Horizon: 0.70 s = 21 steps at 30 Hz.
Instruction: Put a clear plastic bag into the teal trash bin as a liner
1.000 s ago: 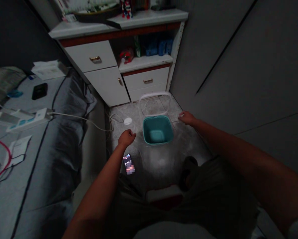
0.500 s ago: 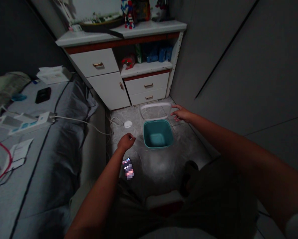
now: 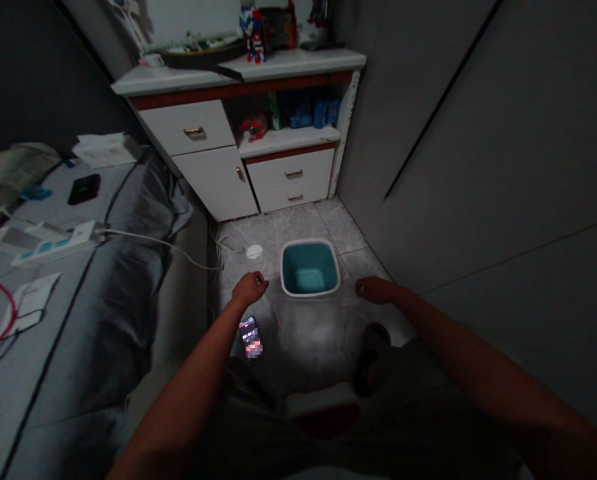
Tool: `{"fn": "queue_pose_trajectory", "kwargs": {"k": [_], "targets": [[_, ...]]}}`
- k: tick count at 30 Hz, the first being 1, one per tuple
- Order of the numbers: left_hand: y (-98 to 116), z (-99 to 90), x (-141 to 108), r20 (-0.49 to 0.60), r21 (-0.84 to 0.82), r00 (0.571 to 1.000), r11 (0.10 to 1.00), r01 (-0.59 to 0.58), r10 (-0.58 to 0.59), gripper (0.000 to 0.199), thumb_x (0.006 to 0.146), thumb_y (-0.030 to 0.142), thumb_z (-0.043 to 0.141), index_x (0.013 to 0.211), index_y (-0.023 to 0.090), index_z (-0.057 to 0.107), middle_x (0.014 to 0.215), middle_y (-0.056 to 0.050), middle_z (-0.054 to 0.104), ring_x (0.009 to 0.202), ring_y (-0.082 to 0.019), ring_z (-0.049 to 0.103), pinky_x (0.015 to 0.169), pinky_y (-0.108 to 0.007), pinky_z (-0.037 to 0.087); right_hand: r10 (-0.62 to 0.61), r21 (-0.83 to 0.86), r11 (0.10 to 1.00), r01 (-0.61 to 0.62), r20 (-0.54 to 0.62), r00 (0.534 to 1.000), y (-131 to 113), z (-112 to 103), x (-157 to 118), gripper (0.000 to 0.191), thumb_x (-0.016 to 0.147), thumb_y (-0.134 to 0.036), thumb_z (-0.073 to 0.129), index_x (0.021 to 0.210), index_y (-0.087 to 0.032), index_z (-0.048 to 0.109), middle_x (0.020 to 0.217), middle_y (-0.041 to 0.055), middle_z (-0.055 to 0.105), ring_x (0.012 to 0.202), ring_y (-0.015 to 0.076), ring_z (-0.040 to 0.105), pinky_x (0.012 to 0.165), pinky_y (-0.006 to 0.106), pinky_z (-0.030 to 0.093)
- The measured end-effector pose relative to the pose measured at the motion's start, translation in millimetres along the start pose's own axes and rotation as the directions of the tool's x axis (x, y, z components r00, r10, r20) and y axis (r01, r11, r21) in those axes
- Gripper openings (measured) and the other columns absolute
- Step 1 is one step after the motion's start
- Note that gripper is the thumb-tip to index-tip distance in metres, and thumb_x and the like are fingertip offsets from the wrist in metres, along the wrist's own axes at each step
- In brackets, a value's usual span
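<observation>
The left hand (image 3: 250, 288) is loosely curled and holds nothing, just beyond a lit smartphone (image 3: 250, 337) (part of its screen is blurred out). A teal wastebasket (image 3: 309, 294) with a white rim stands upright between the hands, touching neither; the right hand (image 3: 377, 290) is relaxed and empty.

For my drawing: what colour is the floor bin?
The square plastic bin is teal, white-rimmed; the head view shows it.
</observation>
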<state>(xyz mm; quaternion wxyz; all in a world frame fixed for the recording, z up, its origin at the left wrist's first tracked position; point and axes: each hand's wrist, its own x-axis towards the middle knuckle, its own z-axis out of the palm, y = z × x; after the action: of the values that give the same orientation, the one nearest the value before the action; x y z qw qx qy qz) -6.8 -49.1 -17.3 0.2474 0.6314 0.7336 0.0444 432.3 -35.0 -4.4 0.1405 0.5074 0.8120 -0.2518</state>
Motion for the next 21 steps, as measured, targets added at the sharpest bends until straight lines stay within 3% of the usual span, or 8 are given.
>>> {"fn": "queue_pose_trajectory", "kwargs": {"k": [3,6,8,11,15,18,21], "targets": [[-0.8,5.8,-3.8,-0.105,0.037,0.994,0.999,-0.025,0.029,0.023,0.093,0.041,0.064,0.099,0.022,0.076,0.106,-0.011,0.070,0.107,-0.027,0.068,0.096,-0.034,0.050,-0.007,0.056,0.998,0.007,0.000,1.000,-2.1,0.8,5.0,0.028,0.100,-0.028,0.056,0.112,-0.017,0.079,0.120,0.0143,0.078,0.110,0.0264,0.073,0.096,0.033,0.051],[-0.4,7.5,-6.4,-0.236,0.055,0.966,0.994,-0.098,0.108,0.022,0.091,0.040,0.066,0.100,0.023,0.077,0.110,-0.012,0.065,0.117,-0.029,0.063,0.106,-0.037,0.047,-0.013,0.054,0.998,0.013,-0.011,1.000,2.3,-0.1,6.0,0.024,0.099,-0.030,0.059,0.104,-0.018,0.079,0.115,0.0156,0.079,0.107,0.0285,0.072,0.093,0.035,0.050],[-0.1,6.2,-8.1,-0.281,0.013,0.951,0.992,-0.129,0.127,0.020,0.091,0.040,0.064,0.093,0.023,0.074,0.106,-0.011,0.064,0.108,-0.027,0.064,0.100,-0.035,0.048,-0.016,0.052,0.999,0.018,-0.037,0.999,7.4,-2.2,5.7,0.023,0.099,-0.032,0.060,0.095,-0.017,0.078,0.109,0.0165,0.078,0.102,0.0286,0.072,0.089,0.035,0.050],[0.2,4.8,-12.8,-0.240,-0.174,0.969,0.980,-0.093,0.050,0.028,0.090,0.043,0.061,0.071,0.023,0.062,0.080,-0.004,0.060,0.079,-0.021,0.059,0.078,-0.030,0.046,-0.007,0.060,0.998,0.013,-0.100,0.995,10.7,-8.0,5.2,0.032,0.101,-0.036,0.057,0.078,-0.018,0.070,0.094,0.0142,0.075,0.089,0.0255,0.069,0.082,0.032,0.046],[4.0,2.7,-21.1,-0.162,-0.402,0.986,0.915,-0.034,-0.034,0.051,0.090,0.051,0.058,0.053,0.024,0.035,0.055,0.004,0.036,0.059,-0.014,0.042,0.065,-0.028,0.037,-0.008,0.243,0.969,0.045,-0.151,0.988,3.1,-14.2,5.2,0.048,0.104,-0.044,0.049,0.062,-0.020,0.052,0.072,0.0073,0.063,0.074,0.0197,0.060,0.073,0.030,0.042],[16.9,-18.2,-23.1,-0.162,-0.474,0.987,0.878,-0.063,-0.017,0.059,0.090,0.066,0.053,0.055,0.025,0.028,0.054,0.005,0.031,0.055,-0.012,0.035,0.060,-0.028,0.036,0.061,0.558,0.829,0.032,-0.147,0.987,-5.3,-23.0,8.2,0.062,0.102,-0.066,0.043,0.059,-0.023,0.043,0.060,0.0019,0.049,0.060,0.0159,0.047,0.062,0.028,0.038],[44.2,-71.3,-28.8,-0.082,-0.683,0.991,0.718,-0.133,0.106,0.067,0.082,0.083,0.055,0.059,0.026,0.029,0.055,0.005,0.029,0.052,-0.011,0.029,0.054,-0.028,0.031,0.129,0.821,0.571,0.017,-0.110,0.986,-16.5,-56.0,7.9,0.069,0.098,-0.083,0.031,0.061,-0.025,0.027,0.055,-0.0050,0.026,0.049,0.0109,0.023,0.048,0.025,0.022]]}}
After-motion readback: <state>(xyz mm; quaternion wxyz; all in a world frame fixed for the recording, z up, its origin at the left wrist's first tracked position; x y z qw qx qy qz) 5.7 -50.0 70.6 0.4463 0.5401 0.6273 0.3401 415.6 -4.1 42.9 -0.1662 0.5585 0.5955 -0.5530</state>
